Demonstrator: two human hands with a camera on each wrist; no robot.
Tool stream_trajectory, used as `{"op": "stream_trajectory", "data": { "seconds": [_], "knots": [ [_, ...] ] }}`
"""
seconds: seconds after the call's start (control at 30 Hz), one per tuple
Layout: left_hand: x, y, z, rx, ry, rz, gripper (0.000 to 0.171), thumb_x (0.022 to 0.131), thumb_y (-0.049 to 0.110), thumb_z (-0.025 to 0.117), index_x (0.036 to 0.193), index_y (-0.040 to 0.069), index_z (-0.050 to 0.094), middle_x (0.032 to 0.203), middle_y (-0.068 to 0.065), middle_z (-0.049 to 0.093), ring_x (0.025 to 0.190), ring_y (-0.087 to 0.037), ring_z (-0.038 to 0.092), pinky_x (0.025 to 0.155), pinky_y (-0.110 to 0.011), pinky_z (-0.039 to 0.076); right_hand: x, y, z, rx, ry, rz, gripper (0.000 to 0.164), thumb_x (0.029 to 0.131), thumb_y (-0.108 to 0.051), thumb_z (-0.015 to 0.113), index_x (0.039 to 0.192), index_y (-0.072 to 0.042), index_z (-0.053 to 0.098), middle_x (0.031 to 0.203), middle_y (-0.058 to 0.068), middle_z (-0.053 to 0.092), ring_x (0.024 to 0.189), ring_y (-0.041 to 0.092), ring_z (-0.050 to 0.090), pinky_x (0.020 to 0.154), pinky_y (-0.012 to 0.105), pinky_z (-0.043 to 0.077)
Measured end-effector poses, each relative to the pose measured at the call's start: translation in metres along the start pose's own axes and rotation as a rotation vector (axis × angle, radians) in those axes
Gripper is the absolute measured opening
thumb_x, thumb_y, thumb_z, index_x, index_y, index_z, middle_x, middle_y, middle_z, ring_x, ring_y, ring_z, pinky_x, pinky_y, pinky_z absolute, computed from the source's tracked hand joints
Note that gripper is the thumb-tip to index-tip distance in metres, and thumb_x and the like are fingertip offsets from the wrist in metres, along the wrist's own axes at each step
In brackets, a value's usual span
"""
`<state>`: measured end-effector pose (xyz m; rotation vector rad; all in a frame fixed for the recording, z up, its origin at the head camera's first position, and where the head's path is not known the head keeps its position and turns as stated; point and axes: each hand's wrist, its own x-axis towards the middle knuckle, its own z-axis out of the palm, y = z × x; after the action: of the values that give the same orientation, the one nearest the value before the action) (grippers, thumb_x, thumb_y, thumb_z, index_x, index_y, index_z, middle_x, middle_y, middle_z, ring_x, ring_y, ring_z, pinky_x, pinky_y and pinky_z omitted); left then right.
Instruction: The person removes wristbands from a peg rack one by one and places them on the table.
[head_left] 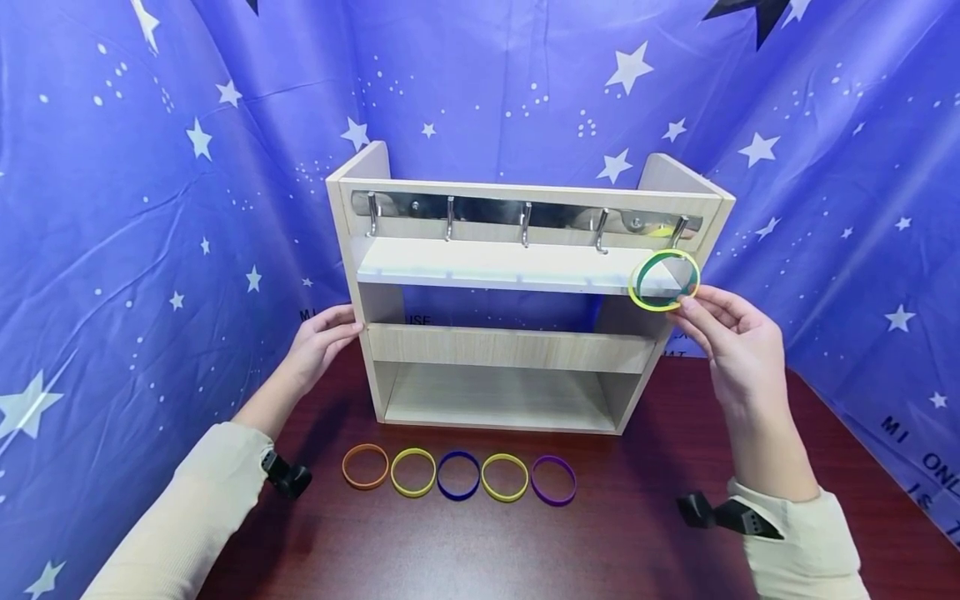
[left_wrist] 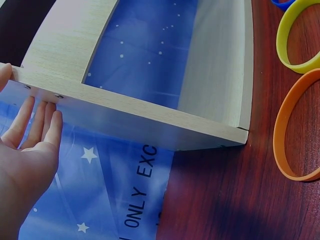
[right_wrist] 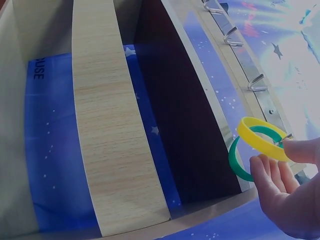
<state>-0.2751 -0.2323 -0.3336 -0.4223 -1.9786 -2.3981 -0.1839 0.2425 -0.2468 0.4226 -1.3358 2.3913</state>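
My right hand (head_left: pixel 750 358) pinches a yellow wristband (right_wrist: pixel 250 135) between thumb and fingers, in front of the rightmost hook (head_left: pixel 679 232) of a wooden rack (head_left: pixel 510 347). A green wristband (right_wrist: pixel 234 162) overlaps the yellow one at the same hook, close by my fingertips. I cannot tell whether the green band is held as well. On the rack's left side, my left hand (head_left: pixel 318 346) touches the outer panel with extended fingers (left_wrist: pixel 37 122), its thumb by the front edge. In front of the rack lie an orange wristband (head_left: pixel 345 471), two yellow, a blue (head_left: pixel 459 497) and a purple one (head_left: pixel 555 502).
A metal strip (head_left: pixel 480 208) with several hooks runs along the rack's top front, above a white shelf (head_left: pixel 487 262). The rack stands on a dark red wooden table (head_left: pixel 480 550). Blue star-patterned cloth (head_left: pixel 510 92) surrounds the back and sides.
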Motion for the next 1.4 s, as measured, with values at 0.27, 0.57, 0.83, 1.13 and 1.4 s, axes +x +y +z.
{"op": "stream_trajectory", "data": {
  "seconds": [0.27, 0.57, 0.83, 1.13, 1.4],
  "knots": [
    [-0.001, 0.000, 0.000, 0.001, 0.000, 0.001, 0.025, 0.092, -0.002, 0.050, 0.105, 0.017, 0.058, 0.098, 0.011, 0.065, 0.093, 0.000, 0.063, 0.087, -0.011, 0.051, 0.001, 0.000, 0.001, 0.017, -0.003, 0.005, 0.017, 0.083, 0.017, 0.059, 0.093, 0.008, 0.069, 0.078, 0.013, 0.073, 0.072, 0.020, 0.074, 0.072, 0.030, 0.060],
    [0.000, 0.000, 0.000, 0.007, -0.002, 0.012, 0.026, 0.092, -0.002, 0.050, 0.104, 0.019, 0.060, 0.098, 0.010, 0.065, 0.093, -0.001, 0.063, 0.087, -0.011, 0.051, 0.003, -0.003, 0.003, 0.052, 0.022, 0.008, 0.016, 0.083, 0.017, 0.059, 0.093, 0.008, 0.069, 0.076, 0.013, 0.072, 0.070, 0.020, 0.073, 0.071, 0.029, 0.060],
    [0.000, 0.001, 0.001, 0.010, 0.000, 0.000, 0.024, 0.092, -0.002, 0.049, 0.106, 0.016, 0.057, 0.099, 0.010, 0.065, 0.093, -0.001, 0.063, 0.087, -0.011, 0.051, 0.005, -0.003, 0.007, 0.070, 0.049, -0.031, 0.016, 0.082, 0.018, 0.060, 0.094, 0.010, 0.068, 0.078, 0.015, 0.073, 0.072, 0.020, 0.073, 0.070, 0.031, 0.061],
    [0.000, 0.001, 0.001, -0.023, -0.003, -0.001, 0.026, 0.092, -0.004, 0.048, 0.104, 0.017, 0.057, 0.098, 0.010, 0.065, 0.093, 0.000, 0.063, 0.087, -0.011, 0.051, 0.005, -0.006, 0.011, 0.092, 0.057, -0.061, 0.015, 0.082, 0.018, 0.060, 0.093, 0.011, 0.068, 0.078, 0.016, 0.073, 0.072, 0.021, 0.072, 0.070, 0.031, 0.060],
    [-0.001, 0.003, 0.003, -0.018, -0.001, -0.007, 0.023, 0.092, -0.003, 0.049, 0.110, 0.011, 0.054, 0.098, 0.010, 0.065, 0.094, 0.000, 0.063, 0.088, -0.011, 0.051, -0.001, -0.008, 0.011, 0.069, 0.053, -0.052, 0.016, 0.083, 0.017, 0.060, 0.094, 0.010, 0.068, 0.078, 0.014, 0.072, 0.072, 0.020, 0.072, 0.070, 0.031, 0.061]
  ]
}}
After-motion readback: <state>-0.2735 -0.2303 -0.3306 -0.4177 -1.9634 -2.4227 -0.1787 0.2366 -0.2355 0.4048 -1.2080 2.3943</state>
